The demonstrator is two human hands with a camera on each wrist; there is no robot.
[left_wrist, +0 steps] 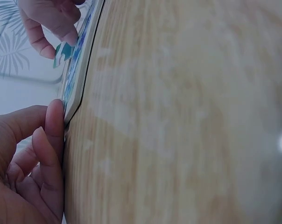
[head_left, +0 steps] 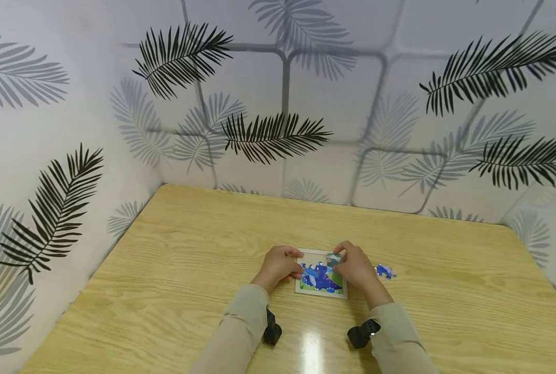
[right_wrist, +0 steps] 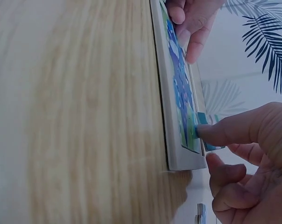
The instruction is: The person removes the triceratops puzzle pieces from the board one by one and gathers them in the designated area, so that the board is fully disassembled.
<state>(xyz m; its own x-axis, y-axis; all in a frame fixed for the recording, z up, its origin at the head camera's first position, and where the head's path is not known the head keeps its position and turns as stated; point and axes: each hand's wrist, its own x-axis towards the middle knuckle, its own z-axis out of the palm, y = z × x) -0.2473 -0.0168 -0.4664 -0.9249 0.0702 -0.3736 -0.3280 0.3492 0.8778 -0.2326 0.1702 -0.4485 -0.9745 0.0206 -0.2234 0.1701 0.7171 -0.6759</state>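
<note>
A white-framed jigsaw puzzle tray (head_left: 322, 295) lies flat on the table, its lower part filled with blue, purple and green pieces that picture a cartoon dinosaur. Along the top inside, the pale tray floor shows. My left hand (head_left: 279, 266) grips the tray's left side, thumb and fingers at the frame edge. With thumb and fingers my right hand (head_left: 356, 266) pinches a teal puzzle piece (left_wrist: 62, 53), tilted over the tray's upper right part. In the right wrist view the right thumb (right_wrist: 215, 133) partly hides that piece.
Just right of the tray, loose blue and purple puzzle pieces (head_left: 384, 270) lie on the wooden table (head_left: 189, 270). Behind the table's far edge rises a wall (head_left: 259, 176) with a leaf pattern. Each wrist wears a small black camera (head_left: 272, 328).
</note>
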